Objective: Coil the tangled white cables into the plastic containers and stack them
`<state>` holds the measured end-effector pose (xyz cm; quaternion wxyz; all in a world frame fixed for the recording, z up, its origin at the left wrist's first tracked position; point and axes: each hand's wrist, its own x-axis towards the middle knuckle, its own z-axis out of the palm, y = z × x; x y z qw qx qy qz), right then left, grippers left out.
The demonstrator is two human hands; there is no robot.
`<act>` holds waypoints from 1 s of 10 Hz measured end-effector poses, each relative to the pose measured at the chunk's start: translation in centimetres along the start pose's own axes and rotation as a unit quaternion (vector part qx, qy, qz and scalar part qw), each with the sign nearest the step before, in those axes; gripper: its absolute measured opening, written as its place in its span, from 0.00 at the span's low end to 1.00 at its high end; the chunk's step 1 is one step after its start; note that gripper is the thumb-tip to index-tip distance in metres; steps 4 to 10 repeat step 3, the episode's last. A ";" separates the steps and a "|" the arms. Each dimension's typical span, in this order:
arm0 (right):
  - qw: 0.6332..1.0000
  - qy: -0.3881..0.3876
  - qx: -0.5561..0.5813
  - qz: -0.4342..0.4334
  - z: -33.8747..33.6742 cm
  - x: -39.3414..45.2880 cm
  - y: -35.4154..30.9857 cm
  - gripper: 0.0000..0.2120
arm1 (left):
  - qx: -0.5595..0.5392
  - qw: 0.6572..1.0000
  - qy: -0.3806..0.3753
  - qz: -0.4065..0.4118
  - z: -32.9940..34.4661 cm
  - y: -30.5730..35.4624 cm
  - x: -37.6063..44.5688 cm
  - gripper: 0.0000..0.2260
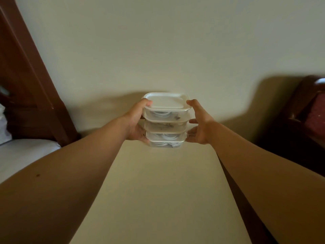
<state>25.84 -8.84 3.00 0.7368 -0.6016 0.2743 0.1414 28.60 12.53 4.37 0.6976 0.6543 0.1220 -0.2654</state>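
A stack of several clear plastic containers (166,120) with white lids stands at the far end of a cream table (158,191), close to the wall. Coiled white cables (161,113) show through the container walls. My left hand (136,123) grips the stack's left side, thumb on the top lid's edge and fingers under the lower boxes. My right hand (199,125) is at the stack's right side with fingers spread, its fingertips touching or nearly touching the lid rims; I cannot tell whether it grips.
A cream wall (158,50) rises right behind the stack. A dark wooden bed frame (31,88) and white mattress (22,154) lie to the left. A dark wooden chair with a red cushion (314,111) stands on the right.
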 end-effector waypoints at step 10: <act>1.000 -0.026 0.013 0.003 -0.4 -1.7 -0.7 0.48 | 0.041 0.998 -0.011 -0.049 -0.8 0.9 -1.2 0.38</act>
